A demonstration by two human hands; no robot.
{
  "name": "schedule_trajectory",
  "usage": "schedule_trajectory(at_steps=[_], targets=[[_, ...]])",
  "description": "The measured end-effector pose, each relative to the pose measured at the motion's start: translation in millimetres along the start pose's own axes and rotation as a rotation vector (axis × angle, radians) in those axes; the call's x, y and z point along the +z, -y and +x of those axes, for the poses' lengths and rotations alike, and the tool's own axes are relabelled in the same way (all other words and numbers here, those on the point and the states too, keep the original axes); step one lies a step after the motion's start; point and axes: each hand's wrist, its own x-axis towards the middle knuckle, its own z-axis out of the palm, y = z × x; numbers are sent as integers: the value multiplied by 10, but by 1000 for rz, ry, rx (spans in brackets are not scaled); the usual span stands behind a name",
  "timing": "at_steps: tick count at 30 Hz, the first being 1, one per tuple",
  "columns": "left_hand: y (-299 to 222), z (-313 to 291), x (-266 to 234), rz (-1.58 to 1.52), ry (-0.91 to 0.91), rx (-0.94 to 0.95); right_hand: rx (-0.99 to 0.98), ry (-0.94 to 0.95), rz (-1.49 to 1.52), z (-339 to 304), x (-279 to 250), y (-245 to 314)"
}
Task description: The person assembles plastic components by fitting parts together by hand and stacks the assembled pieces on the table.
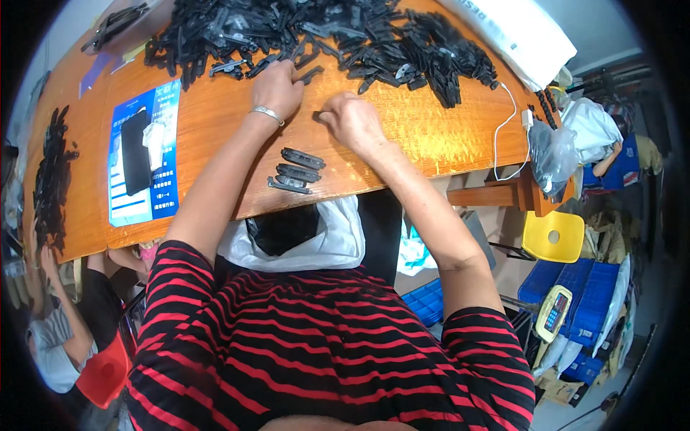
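Note:
My left hand [278, 90] reaches to the near edge of a large heap of black elongated plastic parts [237, 32]. Its fingers are curled, and one black plastic part [311, 74] sticks out at the fingertips. Closer to me, my right hand [353, 122] is closed just above the wood, with the dark end of a small black part [317, 116] showing at its fingertips; the rest of that part is hidden. Between my forearms, near the table's front edge, several similar black parts [300, 169] lie side by side in a small stack.
A black phone [135, 154] rests on a blue printed sheet [167, 183] at left. Beyond it lies another row of black parts [54, 179], with a person's hand [49, 262] beside it. A white cable [497, 144] loops at right. An open white bag [323, 251] hangs below the table edge.

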Motion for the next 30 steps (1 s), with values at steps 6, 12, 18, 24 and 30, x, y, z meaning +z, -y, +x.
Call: schedule_trajectory(at_steps=[6, 12, 18, 24, 30], targets=[[170, -235, -205, -601, 23, -215, 57, -58, 33, 74, 36, 237], [-99, -380, -310, -762, 27, 1, 108, -107, 586, 79, -114, 425], [-274, -505, -500, -870, 256, -59, 158, -100, 475, -63, -308, 488], [-185, -513, -386, -953, 78, -81, 257, 99, 408, -127, -286, 270], [-35, -538, -267, -1113, 301, -217, 513, 192, 918, -177, -207, 113]])
